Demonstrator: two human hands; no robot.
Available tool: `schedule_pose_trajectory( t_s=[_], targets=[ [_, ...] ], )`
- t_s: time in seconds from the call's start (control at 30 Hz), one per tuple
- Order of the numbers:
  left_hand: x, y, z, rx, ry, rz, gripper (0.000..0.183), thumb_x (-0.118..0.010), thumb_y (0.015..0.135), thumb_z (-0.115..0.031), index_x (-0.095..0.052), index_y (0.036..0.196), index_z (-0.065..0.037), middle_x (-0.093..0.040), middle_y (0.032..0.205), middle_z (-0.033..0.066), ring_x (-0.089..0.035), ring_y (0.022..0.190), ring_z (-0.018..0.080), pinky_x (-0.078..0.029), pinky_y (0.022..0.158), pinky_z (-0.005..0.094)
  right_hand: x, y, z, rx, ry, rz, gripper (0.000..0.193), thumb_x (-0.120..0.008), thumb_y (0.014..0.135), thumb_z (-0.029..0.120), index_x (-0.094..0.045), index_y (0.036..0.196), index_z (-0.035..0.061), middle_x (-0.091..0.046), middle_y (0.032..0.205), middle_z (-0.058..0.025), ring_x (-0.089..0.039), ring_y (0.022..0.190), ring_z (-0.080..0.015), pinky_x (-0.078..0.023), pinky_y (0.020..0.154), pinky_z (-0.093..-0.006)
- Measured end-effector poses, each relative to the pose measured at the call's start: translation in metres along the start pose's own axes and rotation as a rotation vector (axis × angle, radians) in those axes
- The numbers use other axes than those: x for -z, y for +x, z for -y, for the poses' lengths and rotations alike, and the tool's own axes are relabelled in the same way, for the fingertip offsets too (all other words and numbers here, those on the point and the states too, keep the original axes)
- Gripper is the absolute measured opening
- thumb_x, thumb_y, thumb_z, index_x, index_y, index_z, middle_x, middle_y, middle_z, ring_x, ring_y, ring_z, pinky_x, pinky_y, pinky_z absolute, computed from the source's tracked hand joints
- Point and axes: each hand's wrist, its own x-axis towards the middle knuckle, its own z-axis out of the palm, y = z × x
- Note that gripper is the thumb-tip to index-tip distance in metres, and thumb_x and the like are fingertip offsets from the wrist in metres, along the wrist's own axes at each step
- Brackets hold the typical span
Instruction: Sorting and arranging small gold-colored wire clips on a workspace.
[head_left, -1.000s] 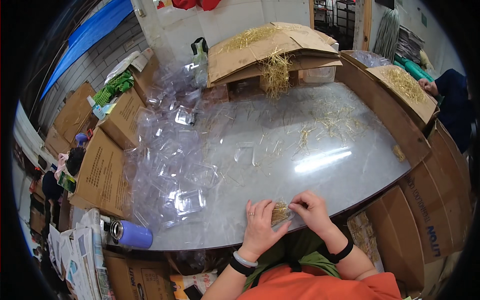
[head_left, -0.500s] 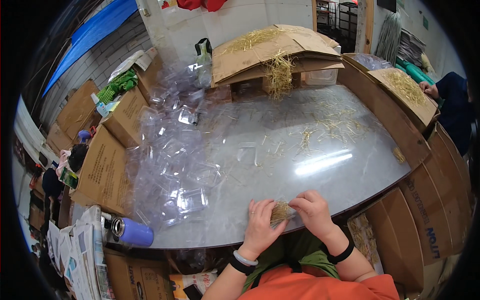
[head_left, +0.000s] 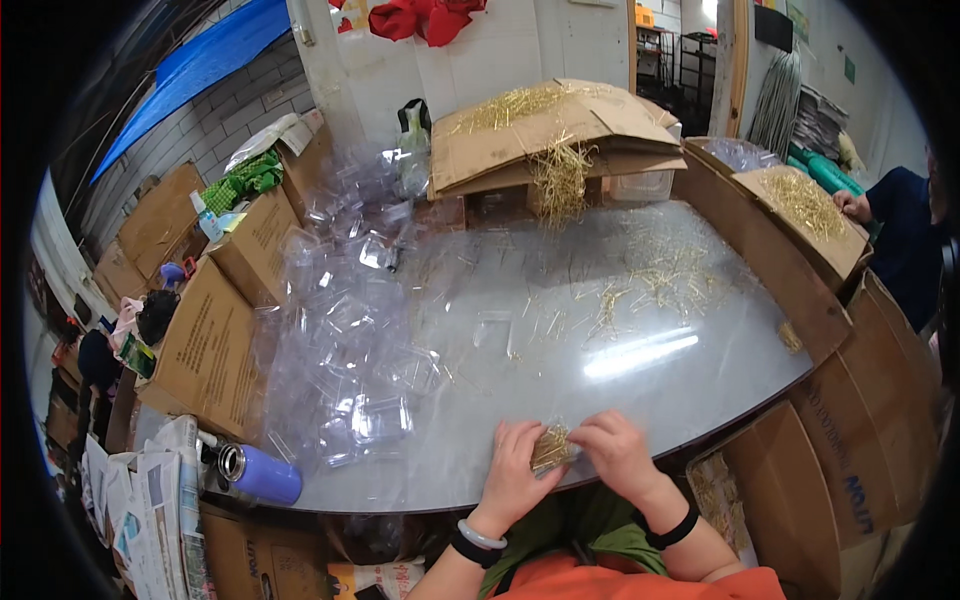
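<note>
At the table's near edge, my left hand (head_left: pixel 512 478) is wrapped round a small bundle of thin golden wire-like pieces (head_left: pixel 550 448). A shiny clear edge beside the bundle looks like a small plastic box, but I cannot tell for certain. My right hand (head_left: pixel 618 455) is close against the bundle's right side, thumb and fingers pinched together; what they hold, if anything, is hidden. More loose golden pieces (head_left: pixel 660 270) lie scattered over the grey table (head_left: pixel 500 400). To the left spreads a large heap of clear plastic boxes (head_left: pixel 345 330).
A cardboard sheet (head_left: pixel 610 120) at the back carries golden pieces, some hanging off its front. A purple bottle (head_left: pixel 268 475) stands at the near left. Cardboard boxes (head_left: pixel 205 350) line the left side. At the right, another person's hand (head_left: pixel 852 207) touches golden pieces on cardboard.
The view has tilted up slightly, so everything sits lower in the picture. The bundle has turned a little in my left hand, showing more of its golden face. My right hand stays beside it.
</note>
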Motion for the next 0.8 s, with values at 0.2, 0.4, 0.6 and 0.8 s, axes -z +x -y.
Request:
schedule_pose_trajectory(
  t_s=[0.2,0.4,0.6,0.8],
  targets=[
    [-0.005,-0.001,0.003,-0.011,-0.019,-0.042,0.066,-0.085,0.072,-0.016,-0.054,0.129,0.001,-0.059,0.125,0.0196,-0.055,0.12,0.0402,-0.038,0.112,0.0518,-0.01,-0.003,0.01,-0.102,0.026,0.02,0.048,-0.079,0.083,0.017,-0.063,0.127,0.0052,-0.065,0.115,-0.018,-0.061,0.107,-0.0385,-0.051,0.092,-0.0451],
    [-0.008,-0.009,0.01,0.013,-0.019,-0.033,0.068,-0.083,0.076,-0.018,-0.051,0.133,0.001,-0.056,0.129,0.0206,-0.051,0.124,0.0415,-0.038,0.113,0.051,-0.019,-0.011,0.008,-0.075,0.086,0.122,0.072,-0.081,0.084,0.026,-0.049,0.142,-0.0021,-0.055,0.141,-0.0229,-0.049,0.131,-0.0433,-0.043,0.106,-0.049],
    [0.0,-0.002,0.003,-0.028,-0.063,0.027,0.068,-0.082,0.077,-0.018,-0.05,0.134,0.001,-0.056,0.129,0.0213,-0.051,0.124,0.0417,-0.039,0.111,0.0504,-0.026,-0.012,0.005,-0.266,0.154,0.004,0.053,-0.076,0.087,0.013,-0.055,0.135,0.0018,-0.06,0.125,-0.0187,-0.058,0.112,-0.0395,-0.048,0.098,-0.0437],
    [-0.005,-0.006,0.007,-0.056,-0.046,0.042,0.074,-0.081,0.079,-0.021,-0.045,0.14,0.002,-0.053,0.135,0.022,-0.049,0.127,0.0441,-0.036,0.115,0.0524,-0.031,-0.023,0.01,-0.197,0.117,0.105,0.064,-0.073,0.09,0.017,-0.044,0.143,-0.0054,-0.056,0.134,-0.026,-0.054,0.124,-0.0443,-0.044,0.105,-0.0504]
  ],
)
